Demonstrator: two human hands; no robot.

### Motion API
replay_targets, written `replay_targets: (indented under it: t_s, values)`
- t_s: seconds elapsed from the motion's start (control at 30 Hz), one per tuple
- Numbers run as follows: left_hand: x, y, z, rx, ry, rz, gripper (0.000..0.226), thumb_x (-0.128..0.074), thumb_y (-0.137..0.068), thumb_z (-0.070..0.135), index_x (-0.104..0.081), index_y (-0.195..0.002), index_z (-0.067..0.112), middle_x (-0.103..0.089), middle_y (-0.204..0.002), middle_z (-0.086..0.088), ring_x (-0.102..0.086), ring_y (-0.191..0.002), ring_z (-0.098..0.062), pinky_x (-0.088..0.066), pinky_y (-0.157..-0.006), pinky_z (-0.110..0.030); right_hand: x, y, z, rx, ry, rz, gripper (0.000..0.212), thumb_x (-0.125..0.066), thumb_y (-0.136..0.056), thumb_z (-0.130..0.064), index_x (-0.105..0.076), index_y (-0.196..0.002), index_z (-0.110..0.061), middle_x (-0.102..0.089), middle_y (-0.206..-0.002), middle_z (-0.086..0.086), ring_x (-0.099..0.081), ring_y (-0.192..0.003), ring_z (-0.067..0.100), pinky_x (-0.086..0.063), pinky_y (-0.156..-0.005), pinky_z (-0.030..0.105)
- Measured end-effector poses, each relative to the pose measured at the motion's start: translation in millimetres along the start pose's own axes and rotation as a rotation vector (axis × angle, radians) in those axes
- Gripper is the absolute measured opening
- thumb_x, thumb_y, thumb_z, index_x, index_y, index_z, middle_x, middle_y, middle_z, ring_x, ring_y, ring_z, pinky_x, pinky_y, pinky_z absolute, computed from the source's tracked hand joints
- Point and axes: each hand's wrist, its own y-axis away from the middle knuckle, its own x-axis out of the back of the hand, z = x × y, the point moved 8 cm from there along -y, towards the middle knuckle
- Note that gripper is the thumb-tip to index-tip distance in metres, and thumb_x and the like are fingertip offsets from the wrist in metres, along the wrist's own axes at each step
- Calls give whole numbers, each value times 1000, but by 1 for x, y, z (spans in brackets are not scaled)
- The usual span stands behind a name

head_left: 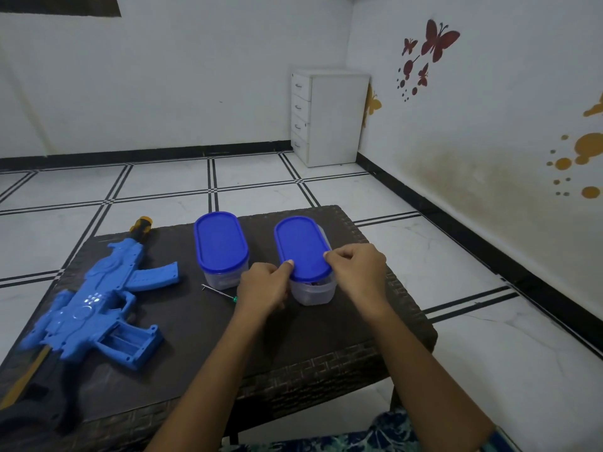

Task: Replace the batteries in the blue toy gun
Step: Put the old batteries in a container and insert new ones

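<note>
Leftmost on the dark table (375,324) lies the blue toy gun (98,308), flat on its side, its battery compartment open toward the near edge. Beside it stand two clear tubs with blue lids: the left tub (222,249) closed, the right tub (306,262) gripped at its near lid edge by both hands. Left hand (266,285) and right hand (357,272) pinch the lid, fingers curled. A screwdriver (218,291) lies between gun and hands.

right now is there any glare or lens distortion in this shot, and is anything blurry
Head view: small white glare spots sit on the blue toy gun near its trigger; wide-angle bending curves the floor tile lines and wall edges; the dark table and both lidded containers look sharp; the patterned clothing at the bottom edge is soft; lighting is even, shadows faint.
</note>
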Motion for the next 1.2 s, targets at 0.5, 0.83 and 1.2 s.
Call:
replay_targets:
  t_s: [0.5,0.83,1.2]
  values:
    - [-6,-1,14,-185,-262,16,40,-52,-94,43,-52,-67,14,-55,-60,-2,-52,-54,-12,-42,-54,-26,5,-3,12,-52,118,-16,23,-66,-85,-16,-70,-70,1,-70,-64,14,-69,-57,24,-61,-61,33]
    - [-21,-4,-22,348,321,-63,30,-72,-83,25,-61,-96,0,-67,-81,-16,-68,-67,-22,-58,-58,-30,-8,5,36,-429,-314,-145,14,-77,-82,-10,-67,-75,-3,-70,-76,13,-73,-67,22,-56,-49,27]
    - [-8,-51,70,-422,-407,-5,49,-39,-101,23,-30,-146,5,-36,-151,-14,-36,-137,-28,-30,-111,-38,-54,-53,-41,253,463,-347,34,-49,-97,-16,-53,-127,-2,-55,-135,15,-51,-125,32,-42,-100,38]
